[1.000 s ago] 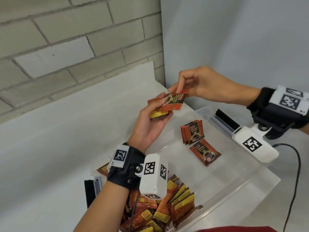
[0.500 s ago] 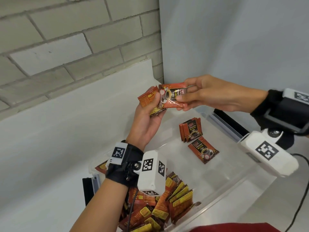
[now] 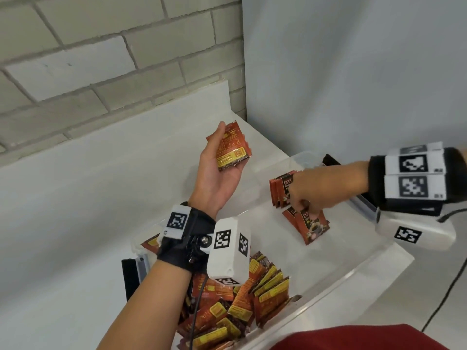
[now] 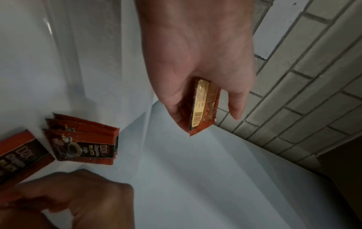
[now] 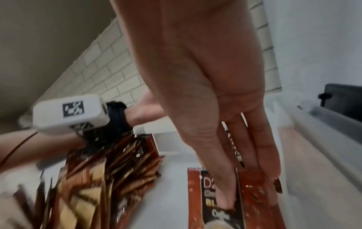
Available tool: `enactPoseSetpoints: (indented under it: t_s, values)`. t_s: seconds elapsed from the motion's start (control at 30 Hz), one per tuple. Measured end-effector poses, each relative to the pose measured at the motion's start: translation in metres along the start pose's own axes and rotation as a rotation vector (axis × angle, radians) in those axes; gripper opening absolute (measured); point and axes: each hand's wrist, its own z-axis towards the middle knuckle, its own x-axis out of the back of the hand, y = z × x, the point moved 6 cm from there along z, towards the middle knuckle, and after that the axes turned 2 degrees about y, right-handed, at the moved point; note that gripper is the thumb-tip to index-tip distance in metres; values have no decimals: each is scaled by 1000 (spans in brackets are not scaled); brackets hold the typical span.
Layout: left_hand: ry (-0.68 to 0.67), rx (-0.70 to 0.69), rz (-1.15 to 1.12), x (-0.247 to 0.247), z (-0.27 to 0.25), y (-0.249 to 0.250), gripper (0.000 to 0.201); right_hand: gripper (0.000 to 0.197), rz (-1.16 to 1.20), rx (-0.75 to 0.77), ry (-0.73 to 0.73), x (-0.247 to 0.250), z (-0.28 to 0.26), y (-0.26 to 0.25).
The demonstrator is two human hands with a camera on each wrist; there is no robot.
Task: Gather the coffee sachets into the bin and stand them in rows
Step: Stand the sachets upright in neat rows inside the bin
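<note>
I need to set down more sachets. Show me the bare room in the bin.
Bare floor of the bin lies between the loose pile near the person and the flat sachets under the right hand. The pile end is crowded.

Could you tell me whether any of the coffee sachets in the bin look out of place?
Yes: the two sachets under the right hand lie flat on the bin floor, not standing like the row behind them.

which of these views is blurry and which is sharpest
Head view: sharpest, print legible on the red coffee sachets under the right hand. Left wrist view: dim, mild blur, left hand shaded. Right wrist view: blurriest, heaped sachets smeared.
</note>
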Motion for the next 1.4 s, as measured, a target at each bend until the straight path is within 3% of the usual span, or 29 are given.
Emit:
enactPoseSetpoints:
  t_s: [0.07,0.13,0.23,0.53,0.67,0.77,0.87,0.97,1.03,1.4]
  values:
    - [-3,5,6,0,1,0,17,8,-62,-13,20,-4,1,-7]
    - [-1,10,7,1,1,0,23,31,-126,-19,46,-6,1,-13]
    - [-9,10,3,1,1,0,20,46,-113,-8,95,-9,4,-18]
    - [-26,15,12,-1,2,0,17,57,-183,-20,9,-20,13,-18]
    - [-32,18,13,-1,3,-1,26,62,-200,-16,7,-22,16,-18]
    - [-43,22,4,-1,3,-1,25,55,-202,-22,46,-14,11,-15]
    - [-36,21,12,0,4,-2,27,31,-222,-56,156,3,7,-6]
    - [-33,27,17,-1,4,-3,11,14,-338,-113,274,24,6,4]
    - [-21,30,28,0,5,-3,11,7,-334,-148,281,30,6,9]
    - [15,46,37,4,6,-5,10,27,-417,-180,316,32,0,7]
